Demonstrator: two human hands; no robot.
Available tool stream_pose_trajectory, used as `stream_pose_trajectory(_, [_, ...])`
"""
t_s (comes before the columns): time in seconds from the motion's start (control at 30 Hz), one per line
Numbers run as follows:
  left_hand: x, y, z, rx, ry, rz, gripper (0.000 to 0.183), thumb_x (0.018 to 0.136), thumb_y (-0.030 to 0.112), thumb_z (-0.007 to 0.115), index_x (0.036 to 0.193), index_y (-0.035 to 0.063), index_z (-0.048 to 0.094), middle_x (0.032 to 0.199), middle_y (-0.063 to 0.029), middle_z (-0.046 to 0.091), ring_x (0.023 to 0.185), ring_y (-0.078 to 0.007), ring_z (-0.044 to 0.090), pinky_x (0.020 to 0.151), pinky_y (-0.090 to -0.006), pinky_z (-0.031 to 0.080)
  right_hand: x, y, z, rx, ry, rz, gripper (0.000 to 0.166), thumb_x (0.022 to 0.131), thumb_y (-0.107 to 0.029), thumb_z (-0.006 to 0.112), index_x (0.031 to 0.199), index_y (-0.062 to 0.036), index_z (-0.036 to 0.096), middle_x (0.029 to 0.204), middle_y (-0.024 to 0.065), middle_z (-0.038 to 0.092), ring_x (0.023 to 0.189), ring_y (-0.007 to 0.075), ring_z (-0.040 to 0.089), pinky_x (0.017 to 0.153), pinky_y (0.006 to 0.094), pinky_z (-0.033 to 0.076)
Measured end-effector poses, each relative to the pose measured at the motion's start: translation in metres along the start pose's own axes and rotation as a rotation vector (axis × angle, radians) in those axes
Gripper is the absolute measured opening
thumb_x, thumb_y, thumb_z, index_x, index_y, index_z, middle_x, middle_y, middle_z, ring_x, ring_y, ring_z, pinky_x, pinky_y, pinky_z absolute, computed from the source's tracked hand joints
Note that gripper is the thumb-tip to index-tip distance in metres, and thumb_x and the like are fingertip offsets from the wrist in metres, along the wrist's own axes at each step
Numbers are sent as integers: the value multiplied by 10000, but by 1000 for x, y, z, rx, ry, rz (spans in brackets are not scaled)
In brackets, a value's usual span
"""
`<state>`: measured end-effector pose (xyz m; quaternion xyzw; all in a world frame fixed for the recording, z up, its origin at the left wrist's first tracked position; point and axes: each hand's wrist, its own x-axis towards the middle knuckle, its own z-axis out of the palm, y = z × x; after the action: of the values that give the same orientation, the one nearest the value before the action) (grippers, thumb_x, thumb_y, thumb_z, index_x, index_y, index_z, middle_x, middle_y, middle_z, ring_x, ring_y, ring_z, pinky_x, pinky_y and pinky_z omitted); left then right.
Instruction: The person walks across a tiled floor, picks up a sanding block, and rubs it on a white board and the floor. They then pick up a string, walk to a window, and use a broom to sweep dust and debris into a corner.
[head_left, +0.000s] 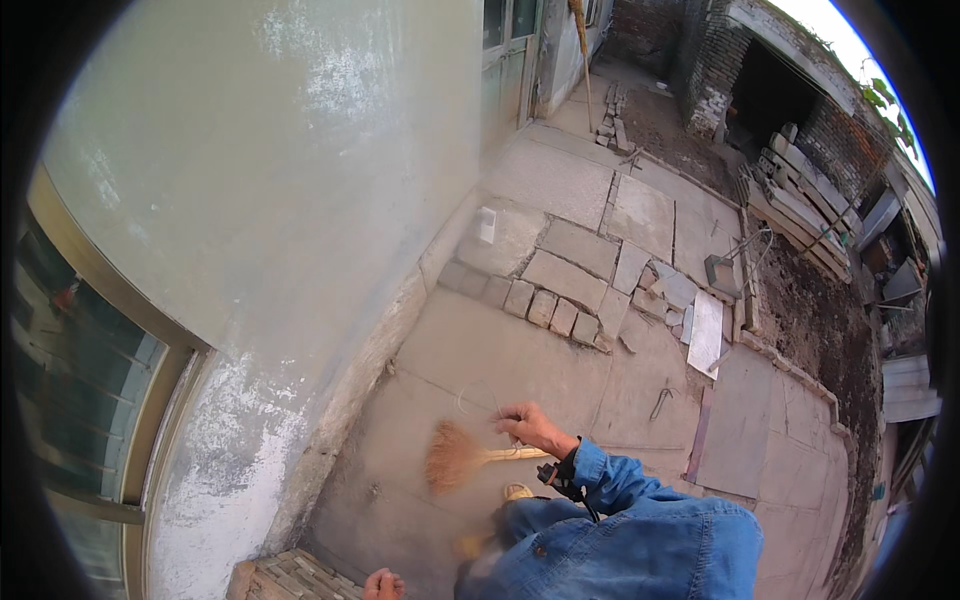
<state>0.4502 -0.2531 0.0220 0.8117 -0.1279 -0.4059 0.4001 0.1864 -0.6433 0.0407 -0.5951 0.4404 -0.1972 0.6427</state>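
Note:
My right hand (529, 427), in a blue denim sleeve with a black strap at the wrist, pinches a thin, pale looped strand, perhaps wire (460, 401). The loop is faint against the paving. Below that hand lies a short straw broom (454, 457), its bristles pointing toward the wall and its light handle (510, 454) running under my wrist. At the bottom edge my left hand (384, 585) shows only in part, fingers curled; whether it holds anything is hidden. A yellow shoe (517, 491) stands close to the broom handle.
A plastered wall (360, 150) with a framed window (82, 360) rises at left, above stacked bricks (292, 577). Uneven slabs (570, 277) and a row of paving bricks (551, 309) cross the yard. A long-handled dustpan (722, 276) stands near the soil bed (817, 330). Concrete beams (802, 202) are piled behind.

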Motion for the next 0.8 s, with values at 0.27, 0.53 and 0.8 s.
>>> stream_pose_trajectory(0.27, [47,112,124,-165,-75,-4,255,891,158,594,1051,-40,600,821,-89,642,670,-128,602,577,-256,499,7,10,-141,-114,236,7,269,828,-138,606,1048,-8,690,792,102,682,625,142,602,602,309,506])
stream_pose_trajectory(0.53, [109,194,180,44,-224,8,277,881,188,618,1071,-14,615,842,-60,648,710,-117,609,615,-230,486,16,30,-217,100,412,76,222,837,-99,599,1002,22,684,714,27,594,578,93,511,545,258,453])
stream_pose_trajectory(0.8, [252,310,289,215,-399,83,267,878,188,616,1044,-21,624,840,-56,640,708,-111,601,624,-236,485,96,14,-289,229,545,109,214,868,-119,595,1005,27,670,731,10,586,581,76,491,533,234,427])
